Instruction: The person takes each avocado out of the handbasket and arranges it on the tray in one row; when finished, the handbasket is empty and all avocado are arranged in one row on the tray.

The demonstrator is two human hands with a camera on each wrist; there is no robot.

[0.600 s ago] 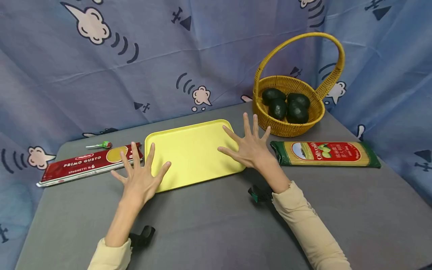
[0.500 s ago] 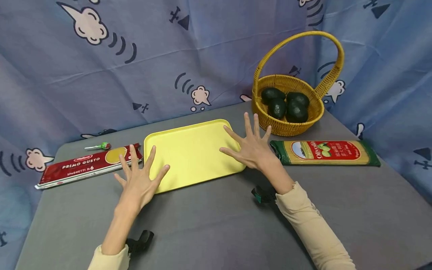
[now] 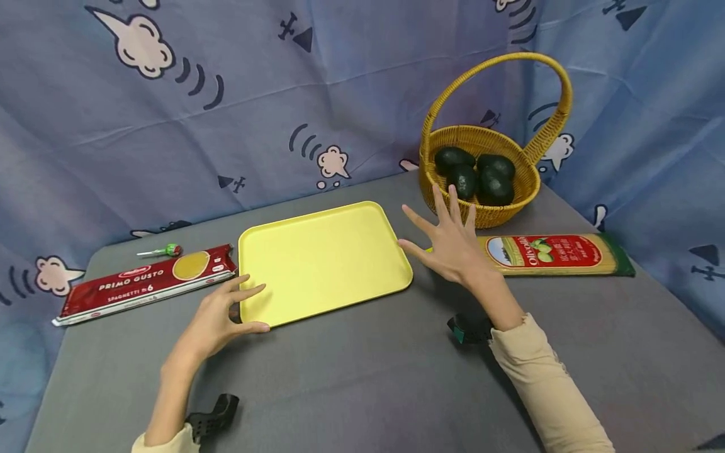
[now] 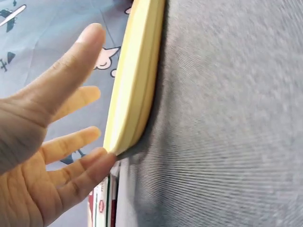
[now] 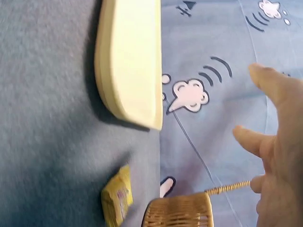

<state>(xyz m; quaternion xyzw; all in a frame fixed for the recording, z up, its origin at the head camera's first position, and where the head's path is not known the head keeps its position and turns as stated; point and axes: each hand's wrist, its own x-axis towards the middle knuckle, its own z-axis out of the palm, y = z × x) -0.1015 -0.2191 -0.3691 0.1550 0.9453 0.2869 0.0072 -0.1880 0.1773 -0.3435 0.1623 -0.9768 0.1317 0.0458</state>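
A yellow tray (image 3: 325, 258) lies flat on the grey table. My left hand (image 3: 212, 321) is at its left front corner, thumb apart from the bent fingers. In the left wrist view, a fingertip overlaps the corner of the tray (image 4: 135, 75); I cannot tell whether it touches. My right hand (image 3: 455, 248) hovers with spread fingers beyond the tray's right edge, holding nothing. Beneath it a small yellow packet (image 5: 117, 196) shows in the right wrist view, mostly hidden in the head view. The hand also covers the left end of a green-ended spaghetti pack (image 3: 555, 255).
A yellow wicker basket (image 3: 481, 217) with several avocados (image 3: 495, 187) stands at the back right. On the left lie a red spaghetti pack (image 3: 147, 283) and a lollipop (image 3: 170, 250). A blue patterned curtain (image 3: 340, 82) hangs behind the table.
My left hand has lowered and turned toward the tray's left front corner, its fingers less spread. My right hand has shifted right, away from the tray, over the green-ended pack's left end.
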